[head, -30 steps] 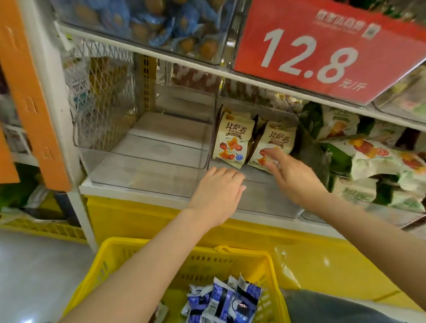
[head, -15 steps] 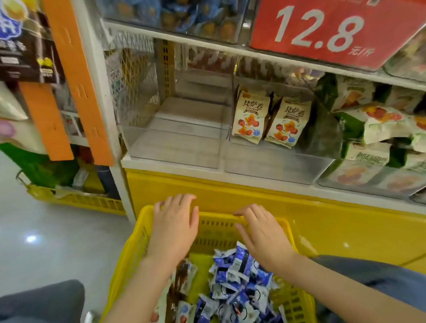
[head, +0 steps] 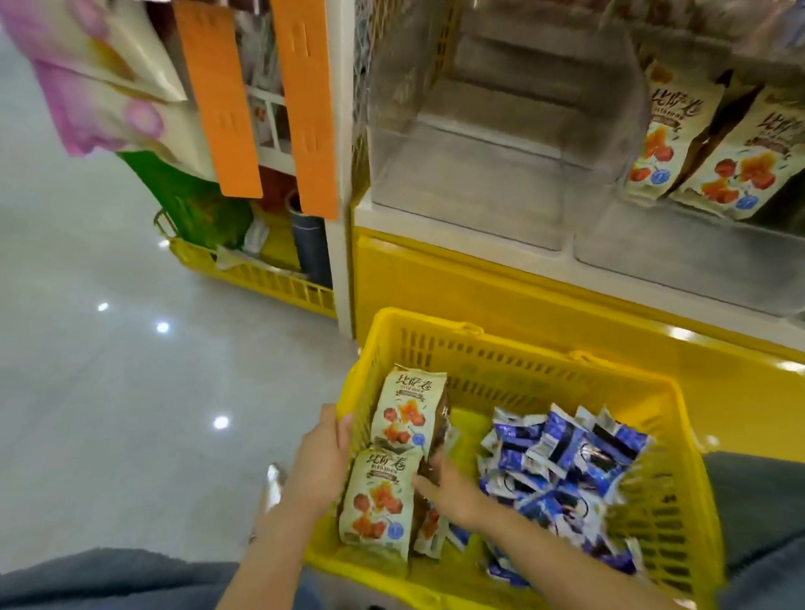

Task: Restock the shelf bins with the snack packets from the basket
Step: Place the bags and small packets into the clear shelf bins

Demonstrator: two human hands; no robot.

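The yellow basket [head: 507, 351] stands on the floor below the shelf. Its left side holds cream snack packets [head: 406, 409] printed with orange fruit, and a pile of small blue packets [head: 566, 463] fills its right side. My left hand [head: 319, 463] reaches over the basket's left rim against the cream packets, its fingers hidden behind them. From the right, my right hand [head: 448, 485] curls its fingers round the lower cream packet [head: 380, 502]. Up on the shelf, an empty clear bin [head: 478, 174] sits beside a bin [head: 686, 258] with two cream packets [head: 673, 131].
A second yellow basket [head: 253, 273] with bags sits on the floor to the left. Orange strips [head: 220, 92] and hanging pink bags [head: 101, 87] are above it. The yellow shelf base [head: 482, 293] rises just behind my basket. Grey-clad knees [head: 105, 593] flank it.
Both hands left the shelf bin and dropped into the basket. They now close on the cream packets at its left side. My view tilted down and left.
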